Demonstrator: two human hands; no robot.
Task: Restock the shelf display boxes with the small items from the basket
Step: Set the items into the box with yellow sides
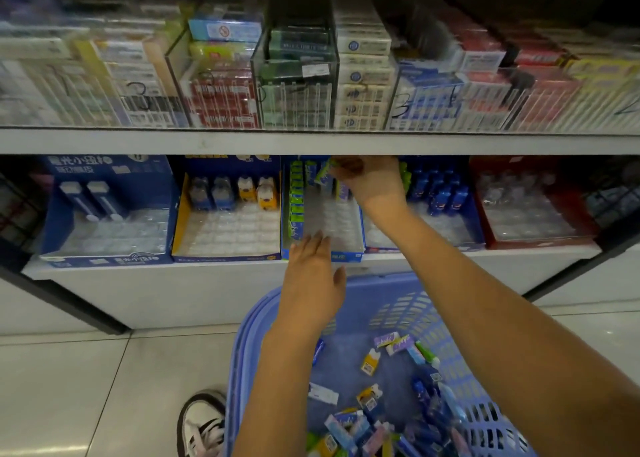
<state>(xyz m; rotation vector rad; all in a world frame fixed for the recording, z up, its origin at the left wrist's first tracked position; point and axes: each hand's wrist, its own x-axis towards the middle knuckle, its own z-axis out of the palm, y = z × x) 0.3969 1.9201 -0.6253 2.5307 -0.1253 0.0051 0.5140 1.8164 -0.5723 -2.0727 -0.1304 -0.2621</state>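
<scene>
My right hand (367, 176) pinches a purple packet (323, 174) at the back of the middle display box (346, 254); left hand (313, 276) loose, empty, at its front lip. Mostly bare slots; plenty left in the basket (408, 309) below.

- Basket (398, 304) on the floor, directly before the lower shelf (207, 276); loose small items (367, 418) in its near part.
- Display boxes side by side along the lower shelf.
- Middle display box (323, 249): packs in a row along its left wall (296, 200), more at the back.
- Right hand (369, 178) at the back of that box, under the upper shelf (311, 141).
- Left hand (313, 280) at the box's front edge, above the basket's far rim.
- Shoe (202, 422) left of the basket.
</scene>
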